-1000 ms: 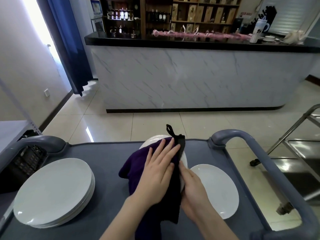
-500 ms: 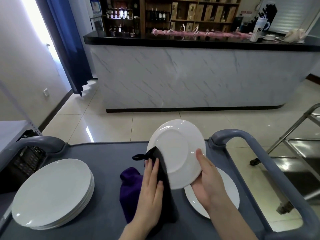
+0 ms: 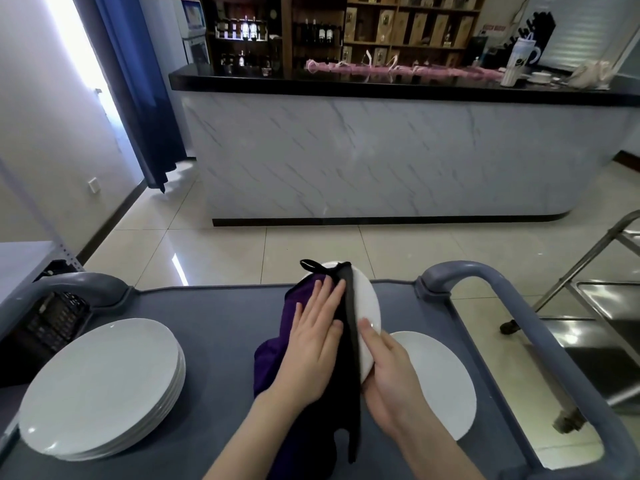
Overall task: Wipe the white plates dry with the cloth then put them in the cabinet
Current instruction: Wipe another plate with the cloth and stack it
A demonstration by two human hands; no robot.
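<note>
Position: held plate (image 3: 367,313) stands on edge, lifted over the grey tabletop (image 3: 214,313), near its middle.

Hands: right hand (image 3: 388,379) grasps the held plate at its lower rim, thumb on the right face, fingers behind and hidden. Left hand (image 3: 311,348) is flat, fingers straight, pressing the cloth (image 3: 298,306) against the plate's left face. The cloth hangs down below the plate.

Handling (judgement): the plate looks glazed, rigid and breakable, and probably slick while damp. Take it at the rim with thumb and fingers on opposite faces, never by one face alone. The cloth is soft and limp and follows the palm. It gives no support of its own.

Count:
- plates in hand: one
- single plate (image 3: 440,379) lying flat, just right of the held plate: one
- stack of plates (image 3: 100,386), well to the left of the held plate: at least four rims show, exact number uncertain
- cloth: one, purple with a black part and a loop
- hands: two
</note>
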